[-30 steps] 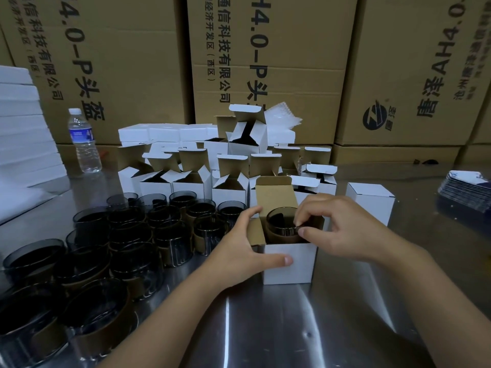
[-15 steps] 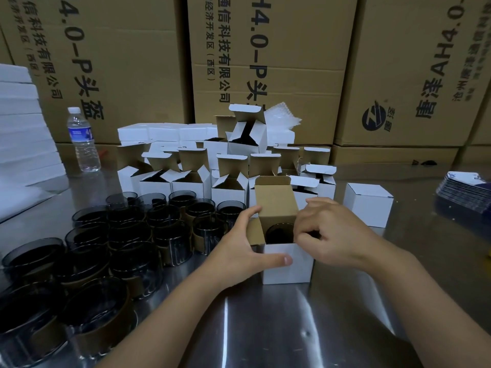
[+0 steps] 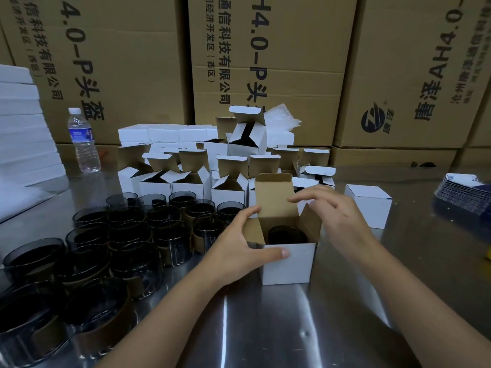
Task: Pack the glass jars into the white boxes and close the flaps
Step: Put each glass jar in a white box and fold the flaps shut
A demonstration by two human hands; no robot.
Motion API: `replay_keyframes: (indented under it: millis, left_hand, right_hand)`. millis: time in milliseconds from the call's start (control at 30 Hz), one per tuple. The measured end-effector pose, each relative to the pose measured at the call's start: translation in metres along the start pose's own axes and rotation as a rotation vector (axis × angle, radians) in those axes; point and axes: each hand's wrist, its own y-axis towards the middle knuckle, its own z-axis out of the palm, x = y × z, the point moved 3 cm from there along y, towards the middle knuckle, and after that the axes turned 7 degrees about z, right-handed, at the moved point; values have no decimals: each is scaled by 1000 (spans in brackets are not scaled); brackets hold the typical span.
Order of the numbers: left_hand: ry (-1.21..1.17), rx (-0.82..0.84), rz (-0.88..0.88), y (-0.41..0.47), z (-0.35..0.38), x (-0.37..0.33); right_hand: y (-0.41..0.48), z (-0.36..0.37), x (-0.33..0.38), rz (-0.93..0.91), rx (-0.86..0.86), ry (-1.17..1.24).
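The steel table (image 3: 265, 328) bears both forearms, which reach in from the near edge. The left hand (image 3: 236, 251) grasps the white box (image 3: 289, 264): its thumb lies flat across the front face and its fingers curl round the left side, behind the left side flap (image 3: 252, 232). The glass jar (image 3: 287, 235) stands inside this box, sunk below the rim, directly between the two hands. The right hand (image 3: 337, 221) is released, its fingers loosely spread above the right side flap (image 3: 309, 224) and holding nothing. Whether its index fingertip touches the upright rear flap (image 3: 275, 197) cannot be told. All flaps of the box stand open.

To the outer side of the left hand, the loose jars (image 3: 127, 243) crowd together, dark and banded in brown. Just beyond the right hand stands a closed box (image 3: 369, 205). Beyond both hands, the empty boxes (image 3: 186, 179) stand in rows with lids raised. Well to the outer side of the right hand lies a stack of cards (image 3: 462, 195). Far beyond the left hand stands a water bottle (image 3: 83, 140), and brown cartons (image 3: 265, 62) wall the back.
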Motion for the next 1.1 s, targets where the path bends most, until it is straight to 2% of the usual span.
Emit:
replay_keyframes:
  millis: [100,200,300,400,533,833,1100]
  left_hand:
    - [-64,-57,-19,-3,-1,-7]
    - [-264,-139,-112,-2,0,-10]
    - [-501,-228,-172,1,-1,-12]
    - [-498,-176,-241,3,-1,-10]
    - [-479,-204,-374,4,5,-2]
    - [-449,-138,-304,-3,6,-5]
    - [-374,-176,-300,-1,1,-7]
  right_hand:
    - [3,3,-8,154,-101,204]
    - [4,7,-16,330,-184,384]
    - [3,12,-27,555,-169,527]
    - [1,18,-35,698,-88,590]
    - [0,21,-37,729,-29,517]
    - [2,22,-40,736,83,548]
    - [1,23,-36,661,201,525]
